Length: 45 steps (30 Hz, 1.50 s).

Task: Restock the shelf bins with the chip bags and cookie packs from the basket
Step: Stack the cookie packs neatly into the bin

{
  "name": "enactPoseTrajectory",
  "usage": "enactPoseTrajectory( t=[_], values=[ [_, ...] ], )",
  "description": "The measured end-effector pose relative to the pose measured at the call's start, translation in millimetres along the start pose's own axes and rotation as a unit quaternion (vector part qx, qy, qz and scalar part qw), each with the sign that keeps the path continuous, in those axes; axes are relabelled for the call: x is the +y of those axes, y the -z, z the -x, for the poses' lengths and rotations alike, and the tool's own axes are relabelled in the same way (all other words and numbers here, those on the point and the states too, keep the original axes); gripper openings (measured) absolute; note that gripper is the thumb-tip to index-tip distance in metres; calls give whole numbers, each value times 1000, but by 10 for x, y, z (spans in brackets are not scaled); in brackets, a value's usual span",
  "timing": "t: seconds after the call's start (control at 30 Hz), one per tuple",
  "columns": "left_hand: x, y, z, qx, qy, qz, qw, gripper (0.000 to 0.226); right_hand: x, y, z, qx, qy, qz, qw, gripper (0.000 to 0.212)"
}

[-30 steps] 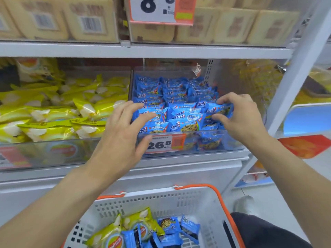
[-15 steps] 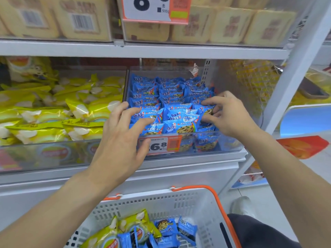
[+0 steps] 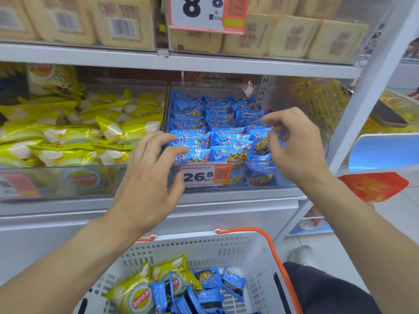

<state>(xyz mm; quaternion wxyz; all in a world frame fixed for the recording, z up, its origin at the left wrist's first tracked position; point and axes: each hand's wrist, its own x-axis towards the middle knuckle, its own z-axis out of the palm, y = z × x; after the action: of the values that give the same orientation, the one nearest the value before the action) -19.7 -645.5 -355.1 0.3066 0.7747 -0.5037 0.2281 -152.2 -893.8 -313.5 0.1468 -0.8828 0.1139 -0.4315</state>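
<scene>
Blue cookie packs [image 3: 217, 130] fill the clear right-hand bin [image 3: 286, 180] on the middle shelf. Yellow chip bags [image 3: 74, 134] fill the clear bin [image 3: 56, 181] to its left. My left hand [image 3: 147, 177] hovers at the cookie bin's front left corner, fingers spread and gently curved, tips at the front packs. At the bin's right side my right hand [image 3: 292, 146] has loosely curled fingers just above the packs and holds nothing. Below, a white basket [image 3: 204, 244] with orange handles holds more yellow chip bags [image 3: 136, 293] and blue cookie packs [image 3: 210, 282].
Beige wrapped packs [image 3: 122, 21] and a large price tag [image 3: 204, 12] sit on the shelf above. A white upright post [image 3: 362, 98] bounds the cookie bin's right side. Beyond it are a wire rack, a blue tray and a red bag [image 3: 371, 185]. My dark trouser leg [image 3: 328, 291] is beside the basket.
My right hand has lifted its fingers off the right-side cookie packs and drawn back slightly. The left hand has stayed at the bin's front left corner. The view has tilted a little.
</scene>
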Motion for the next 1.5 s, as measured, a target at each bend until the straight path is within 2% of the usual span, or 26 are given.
enactPoseTrajectory(
  t=[0.07,0.13,0.2,0.27,0.33,0.4,0.47,0.6,0.73,0.77,0.8,0.87,0.97,1.0,1.07,1.2,1.27,1.3,1.37,1.4,1.43,1.47,1.5],
  values=[
    [4,73,131,9,0,26,1000,32,-274,-112,66,-8,49,-24,998,28],
    [-51,119,343,-15,13,58,998,26,-577,-279,195,-54,89,-72,992,23],
    [-145,126,649,-76,42,57,995,24,-825,-498,388,-129,119,-118,977,19],
    [-287,91,1038,-154,99,38,982,26,-1025,-744,645,-250,123,-132,951,15],
    [-453,49,1488,-213,157,25,964,31,-1150,-1002,973,-436,107,-92,889,17],
    [-612,38,1953,-251,181,-4,951,33,-1226,-1270,1353,-601,104,-26,792,25],
    [-742,41,2368,-286,184,-46,939,36,-1286,-1530,1714,-672,92,-13,735,25],
    [-843,32,2938,-314,215,-108,918,42,-1416,-2005,2254,-710,20,-34,703,28],
    [-823,-29,3159,-325,219,-90,915,44,-1508,-2398,2685,-694,-62,-52,716,22],
    [-820,-42,3172,-330,212,-93,915,42,-1503,-2467,2773,-698,-80,-55,709,17],
    [-817,-52,3174,-336,206,-96,914,40,-1483,-2508,2839,-706,-98,-70,698,14],
    [-817,-58,3166,-344,212,-85,911,36,-1441,-2515,2872,-719,-149,-127,666,27],
    [-816,-54,3153,-338,231,-66,910,34,-1366,-2478,2777,-740,-269,-200,583,44],
    [-814,-58,3153,-337,233,-66,910,33,-1342,-2480,2756,-752,-285,-207,557,56],
    [-808,-63,3154,-341,228,-73,909,31,-1318,-2512,2781,-765,-287,-212,537,69],
    [-808,-61,3148,-361,210,-103,903,30,-1299,-2525,2873,-753,-291,-208,552,60],
    [-799,-69,3146,-367,205,-117,900,31,-1259,-2510,2867,-727,-320,-213,569,53],
    [-795,-75,3146,-370,203,-123,898,31,-1242,-2504,2867,-697,-345,-209,593,52],
    [-788,-85,3142,-378,205,-134,893,33,-1164,-2517,2904,-614,-353,-140,692,52],
    [-785,-91,3142,-381,206,-139,891,34,-1100,-2537,2935,-571,-328,-76,749,43],
    [-782,-94,3143,-382,208,-141,889,34,-1042,-2554,2961,-541,-301,-18,785,29],
    [-781,-95,3144,-381,209,-142,889,35,-1009,-2564,2969,-530,-282,19,799,26],
    [-779,-98,3145,-380,208,-143,890,36,-983,-2582,2984,-533,-273,34,800,36]
  ],
)
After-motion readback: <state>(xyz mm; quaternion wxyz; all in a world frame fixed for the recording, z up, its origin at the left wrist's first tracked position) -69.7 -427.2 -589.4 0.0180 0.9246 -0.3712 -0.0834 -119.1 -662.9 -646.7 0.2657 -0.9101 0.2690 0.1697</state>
